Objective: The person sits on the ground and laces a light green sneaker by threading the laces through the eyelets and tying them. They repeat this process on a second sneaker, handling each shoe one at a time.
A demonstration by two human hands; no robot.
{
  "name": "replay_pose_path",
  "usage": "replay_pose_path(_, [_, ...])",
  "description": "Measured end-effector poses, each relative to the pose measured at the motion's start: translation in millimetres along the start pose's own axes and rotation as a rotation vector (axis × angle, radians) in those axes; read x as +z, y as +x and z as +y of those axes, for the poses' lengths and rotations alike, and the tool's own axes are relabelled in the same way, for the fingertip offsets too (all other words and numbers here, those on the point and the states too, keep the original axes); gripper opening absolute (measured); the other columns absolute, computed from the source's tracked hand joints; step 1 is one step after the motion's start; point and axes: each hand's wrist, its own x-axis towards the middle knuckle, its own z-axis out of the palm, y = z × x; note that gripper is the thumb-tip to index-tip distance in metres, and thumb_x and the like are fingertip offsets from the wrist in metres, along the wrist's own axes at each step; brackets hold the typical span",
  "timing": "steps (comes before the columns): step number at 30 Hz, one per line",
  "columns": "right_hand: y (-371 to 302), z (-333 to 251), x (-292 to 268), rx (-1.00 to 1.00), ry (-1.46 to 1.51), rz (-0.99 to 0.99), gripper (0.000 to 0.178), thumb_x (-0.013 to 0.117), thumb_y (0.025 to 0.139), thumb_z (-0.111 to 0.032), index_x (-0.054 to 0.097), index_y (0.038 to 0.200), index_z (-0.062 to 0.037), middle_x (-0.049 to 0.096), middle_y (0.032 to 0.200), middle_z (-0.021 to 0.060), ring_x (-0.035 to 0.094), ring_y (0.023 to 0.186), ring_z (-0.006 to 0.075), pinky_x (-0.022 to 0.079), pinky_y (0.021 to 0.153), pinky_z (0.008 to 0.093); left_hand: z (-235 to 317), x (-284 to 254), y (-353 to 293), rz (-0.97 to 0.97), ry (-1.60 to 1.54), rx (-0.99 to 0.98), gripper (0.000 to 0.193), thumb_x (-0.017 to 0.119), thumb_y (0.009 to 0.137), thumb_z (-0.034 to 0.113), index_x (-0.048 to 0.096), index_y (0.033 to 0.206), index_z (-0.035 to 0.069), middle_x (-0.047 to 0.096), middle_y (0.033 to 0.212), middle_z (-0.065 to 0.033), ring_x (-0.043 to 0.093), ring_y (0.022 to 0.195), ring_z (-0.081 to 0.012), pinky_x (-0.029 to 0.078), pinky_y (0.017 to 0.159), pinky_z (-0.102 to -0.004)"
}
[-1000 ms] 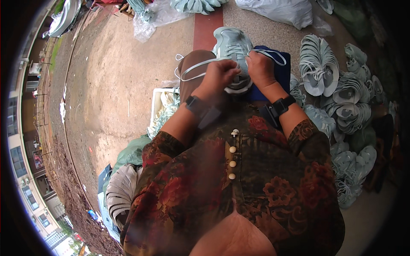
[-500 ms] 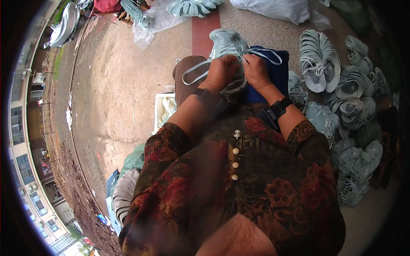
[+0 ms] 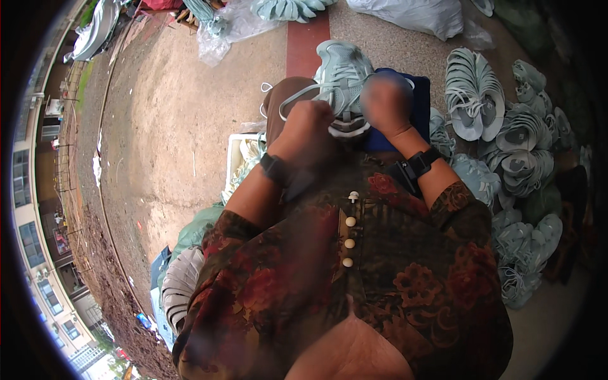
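Observation:
A pale mint-green sneaker [image 3: 342, 63] rests across my lap, toe pointing away, with laces threaded through its front. Just left of its opening is my left hand [image 3: 306, 128], closed in a fist around the shoelace [image 3: 290, 101], which loops out from the shoe toward it. My right hand [image 3: 387, 107] is at the shoe's right side, over the dark blue cloth [image 3: 420, 111] on my right thigh. Blur covers its fingers, so their grip is not clear. A bit of lace shows beyond that hand. Brown cloth [image 3: 278, 104] covers my left knee.
Nested stacks of mint-green shoe uppers [image 3: 474, 95] stand on the floor to the right, with several more piles behind them. A white container [image 3: 235, 155] with pale laced pieces is by my left knee. Plastic bags [image 3: 411, 14] lie at the far side.
My hands have moved apart, the left one down and leftward with the lace. The right hand has shifted slightly right and is now blurred.

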Motion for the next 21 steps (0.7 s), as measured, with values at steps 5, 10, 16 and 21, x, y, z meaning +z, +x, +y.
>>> replay_pose_path(5, [13.4,-27.6,5.6,-0.28,0.178,-0.102,0.017,0.064,0.072,-0.006,0.06,0.088,-0.0022,0.058,0.082,0.0141,0.058,0.077,0.0326,0.047,0.068,0.0392,-10.9,-10.0,-13.3,0.179,-1.048,-0.493,0.005,0.061,0.084,0.009,0.061,0.082,0.004,0.053,0.063,0.0025,0.048,0.052,-0.0078,0.038,0.047,-0.0219])
replay_pose_path(10, [17.9,-25.5,20.9,-0.177,-0.038,-0.338,0.02,0.062,0.073,-0.004,0.062,0.093,-0.0019,0.057,0.082,0.015,0.057,0.078,0.0333,0.047,0.069,0.0393,-37.0,-31.8,-9.4,0.885,-1.379,-0.579,0.008,0.06,0.087,0.01,0.058,0.081,0.006,0.053,0.067,0.0017,0.046,0.056,-0.0044,0.036,0.049,-0.0174])
replay_pose_path(16, [17.1,-26.2,25.1,-0.148,-0.025,-0.346,0.014,0.063,0.073,-0.008,0.058,0.086,-0.0045,0.054,0.084,0.0157,0.056,0.082,0.034,0.046,0.071,0.0422,-25.1,-10.4,8.6,0.53,-1.286,-0.616,0.007,0.062,0.085,0.009,0.06,0.08,0.004,0.057,0.069,0.0008,0.051,0.058,-0.0062,0.042,0.053,-0.0191])
replay_pose_path(21, [19.6,-31.4,17.8,-0.136,-0.063,-0.4,0.028,0.063,0.073,-0.006,0.059,0.1,-0.003,0.055,0.087,0.0159,0.057,0.083,0.0341,0.047,0.073,0.04,-23.5,12.5,29.1,0.474,-1.107,-0.541,0.006,0.064,0.08,0.004,0.062,0.08,-0.001,0.061,0.068,-0.003,0.055,0.057,-0.0076,0.045,0.053,-0.0204])
